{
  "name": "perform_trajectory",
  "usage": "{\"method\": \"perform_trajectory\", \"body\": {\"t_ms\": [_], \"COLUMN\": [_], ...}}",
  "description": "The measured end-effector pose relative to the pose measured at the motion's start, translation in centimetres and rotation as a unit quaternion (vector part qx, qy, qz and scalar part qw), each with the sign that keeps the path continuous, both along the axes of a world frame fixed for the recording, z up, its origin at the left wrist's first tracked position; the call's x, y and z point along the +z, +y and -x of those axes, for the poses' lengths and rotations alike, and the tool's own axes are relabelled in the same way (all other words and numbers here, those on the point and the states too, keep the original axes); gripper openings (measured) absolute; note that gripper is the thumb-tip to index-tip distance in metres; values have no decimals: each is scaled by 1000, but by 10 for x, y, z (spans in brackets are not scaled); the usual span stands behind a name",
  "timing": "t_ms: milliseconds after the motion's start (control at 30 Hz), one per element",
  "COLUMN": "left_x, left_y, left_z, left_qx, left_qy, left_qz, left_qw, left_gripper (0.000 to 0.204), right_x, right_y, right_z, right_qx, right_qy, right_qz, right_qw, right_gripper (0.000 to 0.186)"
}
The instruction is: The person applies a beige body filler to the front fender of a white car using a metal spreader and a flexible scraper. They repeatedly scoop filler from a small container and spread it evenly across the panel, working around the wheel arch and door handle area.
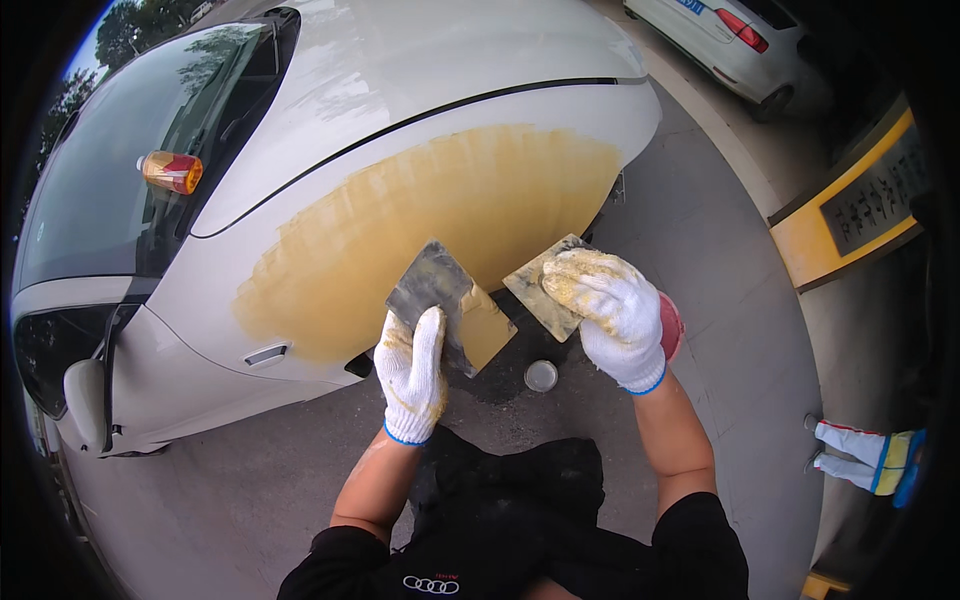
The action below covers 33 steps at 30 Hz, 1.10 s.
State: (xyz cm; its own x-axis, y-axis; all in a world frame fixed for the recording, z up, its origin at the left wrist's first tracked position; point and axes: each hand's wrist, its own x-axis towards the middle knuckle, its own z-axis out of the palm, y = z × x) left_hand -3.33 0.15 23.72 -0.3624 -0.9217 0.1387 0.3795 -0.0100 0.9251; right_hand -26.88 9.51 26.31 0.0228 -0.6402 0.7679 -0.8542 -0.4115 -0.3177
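Note:
Both my hands wear white knit gloves smeared with yellow putty. My left hand (pixel 410 370) grips a flat grey putty spreader (pixel 432 290), with a thick patch of yellow putty (pixel 484 328) along its right side. In my right hand (pixel 608 305) is a second thin square spreader (pixel 545 285), its face stained with putty and dark smears. The two spreaders are close together in front of the white car's fender (pixel 225 215). A broad, streaky coat of yellow putty (pixel 420 205) covers much of that fender.
A drink bottle (pixel 172 172) lies on the windshield. On the ground are a small round tin (pixel 541 376) and a red round container (pixel 671 327), partly behind my right hand. Another white car (pixel 735 45), a yellow-framed sign (pixel 860 200) and a person (pixel 870 457) are to the right.

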Motion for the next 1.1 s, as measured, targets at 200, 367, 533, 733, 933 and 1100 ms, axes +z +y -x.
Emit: {"method": "perform_trajectory", "body": {"t_ms": [200,367,533,733,933,1100], "left_x": [28,44,52,56,41,31], "left_y": [-31,-70,-69,5,65,109], "left_z": [-57,-102,-114,-126,-169,-180], "left_qx": [-26,-59,32,35,135,-91], "left_qy": [17,-17,195,177,144,114], "left_qz": [47,27,-93,-125,-135,-160], "left_qw": [998,998,976,976,971,976], "left_gripper": [40,38,39,43,35,40], "right_x": [63,79,84,50,13,-42], "right_y": [-38,-26,-8,3,55,76], "right_z": [-92,-167,-189,-243,-210,-254], "right_qx": [19,-22,-85,102,108,267], "right_qy": [170,204,-10,-371,-136,-767], "right_qz": [-95,-166,-55,-43,-235,-273], "right_qw": [981,965,995,922,956,516], "right_gripper": [39,40,37,29,22,45]}}
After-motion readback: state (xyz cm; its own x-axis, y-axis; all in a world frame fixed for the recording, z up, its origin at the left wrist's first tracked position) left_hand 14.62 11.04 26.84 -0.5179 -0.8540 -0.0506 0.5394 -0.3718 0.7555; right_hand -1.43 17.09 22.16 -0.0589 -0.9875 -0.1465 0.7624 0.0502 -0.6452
